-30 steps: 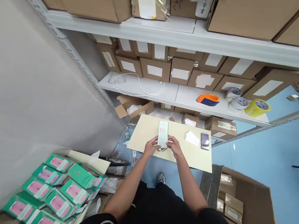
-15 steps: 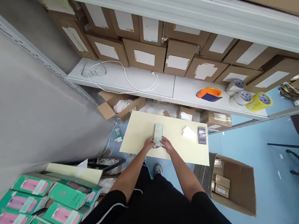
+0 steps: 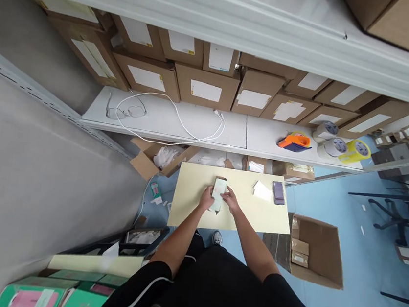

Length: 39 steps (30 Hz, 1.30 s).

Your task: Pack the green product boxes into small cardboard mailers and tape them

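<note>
Fingers (image 3: 225, 196) of our left hand (image 3: 206, 197) and right hand (image 3: 232, 202) grip a pale box (image 3: 219, 188) mid-frame, its ends (we judge) not yet closed.

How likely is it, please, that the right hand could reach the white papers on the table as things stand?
Probably yes: nothing visible stands between the right hand and the white papers on the table, though that hand is currently occupied with the pale box.
</note>
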Tool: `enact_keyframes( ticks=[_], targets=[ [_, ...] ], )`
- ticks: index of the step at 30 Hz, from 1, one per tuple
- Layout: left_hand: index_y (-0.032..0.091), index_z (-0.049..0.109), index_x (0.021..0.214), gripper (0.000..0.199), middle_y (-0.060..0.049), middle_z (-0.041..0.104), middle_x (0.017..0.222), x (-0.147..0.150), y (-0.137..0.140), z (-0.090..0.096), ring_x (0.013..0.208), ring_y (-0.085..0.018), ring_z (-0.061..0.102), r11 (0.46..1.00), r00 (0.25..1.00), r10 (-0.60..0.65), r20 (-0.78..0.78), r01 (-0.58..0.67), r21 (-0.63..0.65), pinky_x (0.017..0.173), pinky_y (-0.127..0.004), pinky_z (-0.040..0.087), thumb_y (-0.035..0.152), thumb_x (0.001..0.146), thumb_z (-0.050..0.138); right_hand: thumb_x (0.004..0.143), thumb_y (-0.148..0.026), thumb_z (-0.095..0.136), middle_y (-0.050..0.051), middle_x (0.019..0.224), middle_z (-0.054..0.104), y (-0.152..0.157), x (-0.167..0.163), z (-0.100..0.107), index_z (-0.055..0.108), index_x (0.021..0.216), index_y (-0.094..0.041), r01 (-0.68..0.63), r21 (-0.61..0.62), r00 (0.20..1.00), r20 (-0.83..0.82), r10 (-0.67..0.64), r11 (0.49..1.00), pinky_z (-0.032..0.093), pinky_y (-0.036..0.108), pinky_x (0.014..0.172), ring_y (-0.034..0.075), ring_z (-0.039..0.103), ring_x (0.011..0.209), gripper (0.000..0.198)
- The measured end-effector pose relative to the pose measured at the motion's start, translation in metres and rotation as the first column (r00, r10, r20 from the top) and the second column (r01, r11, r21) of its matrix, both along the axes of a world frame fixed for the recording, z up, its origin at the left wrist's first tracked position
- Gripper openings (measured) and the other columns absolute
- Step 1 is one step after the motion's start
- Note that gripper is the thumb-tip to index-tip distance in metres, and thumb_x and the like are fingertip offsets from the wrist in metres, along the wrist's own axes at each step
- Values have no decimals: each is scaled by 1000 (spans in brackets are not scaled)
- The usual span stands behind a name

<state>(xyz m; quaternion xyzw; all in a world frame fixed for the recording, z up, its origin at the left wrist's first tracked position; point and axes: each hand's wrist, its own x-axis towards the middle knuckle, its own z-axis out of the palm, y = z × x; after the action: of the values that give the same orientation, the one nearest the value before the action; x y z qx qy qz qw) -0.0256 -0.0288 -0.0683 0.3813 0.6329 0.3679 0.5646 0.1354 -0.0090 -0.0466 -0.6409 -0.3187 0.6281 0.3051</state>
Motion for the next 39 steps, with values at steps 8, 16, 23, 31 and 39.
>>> enact_keyframes(
  ticks=[8,16,23,31,39],
  targets=[
    [23,66,115,55,-11,63,146,-38,-11,28,131,-27,63,963,995,-91,-28,95,250,109,-37,50,4,64,75,56,-35,81,2,115,69,-30,-15,31,58,137,-30,-11,225,991,-127,41,974,56,42,94,23,69,99,84],
    [24,58,141,94,-13,67,139,-44,-31,55,126,-34,65,951,972,-216,-89,230,205,110,-48,49,9,54,90,52,-26,74,0,113,64,-64,-12,24,50,105,-29,-106,242,980,190,60,965,56,39,88,23,67,98,58],
    [27,68,128,75,-10,69,137,-48,-32,61,131,-33,62,948,960,-199,-198,239,210,114,-42,44,4,59,86,49,-19,64,5,119,68,-50,-31,25,54,117,-28,-119,235,988,128,91,965,55,41,89,26,68,102,70],
    [28,59,138,78,-5,73,126,-70,-21,50,114,-28,69,965,963,-168,-209,204,166,102,-38,52,10,66,82,72,-29,66,8,138,67,-11,-59,64,69,123,-26,-297,348,916,366,163,889,50,41,107,27,61,130,51],
    [29,50,149,79,-9,62,147,-45,-29,49,120,-28,68,927,880,-277,-386,350,132,102,-39,53,5,77,71,82,-39,78,12,135,68,-14,-69,89,77,117,-22,-577,-129,346,856,384,807,52,33,97,28,66,121,39]
  ],
)
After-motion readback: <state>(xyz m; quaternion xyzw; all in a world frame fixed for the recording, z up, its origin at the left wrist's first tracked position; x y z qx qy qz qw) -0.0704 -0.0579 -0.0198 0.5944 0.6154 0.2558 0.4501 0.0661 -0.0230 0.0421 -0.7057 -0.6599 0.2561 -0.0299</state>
